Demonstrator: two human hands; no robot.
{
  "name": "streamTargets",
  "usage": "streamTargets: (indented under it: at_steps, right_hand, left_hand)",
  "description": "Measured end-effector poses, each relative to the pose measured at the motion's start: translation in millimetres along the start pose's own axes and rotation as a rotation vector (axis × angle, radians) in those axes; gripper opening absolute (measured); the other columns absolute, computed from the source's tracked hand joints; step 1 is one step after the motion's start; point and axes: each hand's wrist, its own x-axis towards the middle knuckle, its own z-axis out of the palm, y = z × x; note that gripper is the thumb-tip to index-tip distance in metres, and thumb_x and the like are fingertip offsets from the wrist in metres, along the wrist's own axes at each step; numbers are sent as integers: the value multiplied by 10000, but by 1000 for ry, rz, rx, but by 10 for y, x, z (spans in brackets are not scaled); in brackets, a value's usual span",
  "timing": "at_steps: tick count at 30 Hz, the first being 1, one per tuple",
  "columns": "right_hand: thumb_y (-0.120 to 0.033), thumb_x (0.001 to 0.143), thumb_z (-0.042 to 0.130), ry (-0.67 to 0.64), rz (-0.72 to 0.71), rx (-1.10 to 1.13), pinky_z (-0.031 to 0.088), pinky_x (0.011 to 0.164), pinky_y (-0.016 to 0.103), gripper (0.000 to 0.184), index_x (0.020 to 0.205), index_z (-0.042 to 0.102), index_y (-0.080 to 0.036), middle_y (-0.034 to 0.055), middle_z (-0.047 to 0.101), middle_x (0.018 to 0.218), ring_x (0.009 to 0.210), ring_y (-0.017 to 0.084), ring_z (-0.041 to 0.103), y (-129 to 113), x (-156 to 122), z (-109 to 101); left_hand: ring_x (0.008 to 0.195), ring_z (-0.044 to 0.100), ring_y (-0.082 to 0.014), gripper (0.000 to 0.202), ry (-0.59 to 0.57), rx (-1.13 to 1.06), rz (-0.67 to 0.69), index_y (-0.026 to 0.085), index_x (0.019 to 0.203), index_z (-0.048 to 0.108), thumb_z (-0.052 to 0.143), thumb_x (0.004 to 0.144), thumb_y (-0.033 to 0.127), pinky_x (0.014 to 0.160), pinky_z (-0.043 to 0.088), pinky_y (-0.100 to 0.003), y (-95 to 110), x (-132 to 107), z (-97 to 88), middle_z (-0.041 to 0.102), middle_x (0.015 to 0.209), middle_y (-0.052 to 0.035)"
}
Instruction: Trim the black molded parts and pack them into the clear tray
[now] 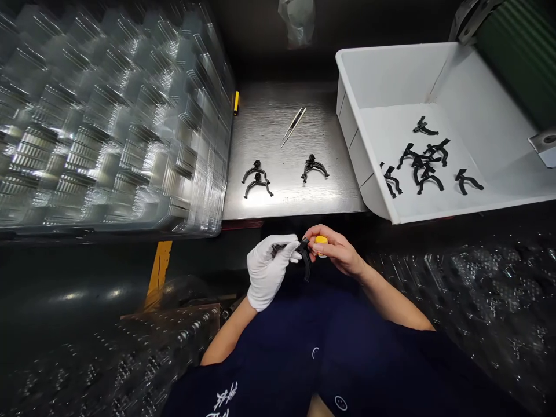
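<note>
Several black clips [313, 168] — dim steel bench [269, 116]

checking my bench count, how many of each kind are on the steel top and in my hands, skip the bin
clips: 4, counting the held clip in the left hand
tweezers: 1
yellow pen: 1
yellow tool in the right hand: 1
total: 7

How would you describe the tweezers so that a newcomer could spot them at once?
Find the steel table between the stack of clear trays and the white bin. The tweezers lie toward its far end. They alone are thin, straight, silvery metal; the parts nearer the person are black and curved.
</note>
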Motion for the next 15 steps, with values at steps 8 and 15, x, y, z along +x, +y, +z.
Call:
streamTargets:
  at_steps: [8,15]
  right_hand:
    - [-461,654,849,121,120,92,375,462,195,468,950,603,-196,-48,567,705,528,73,454,180,-9,97]
    - [-331,870,617,778,256,-493,427,490,228,320,1140,588,-162,28,703,774,543,121,546,255,-556,-679]
  left_hand:
    - [852,718,-209,213,-251,283,116,218,967,759,744,854,398,813,599,-348,-206,127,35,767,956,-62]
    - [823,665,-159,643,-379,281,-80,266,1383,556,750,814,494,767,609,-320,-244,227,174,641,1319,-102]
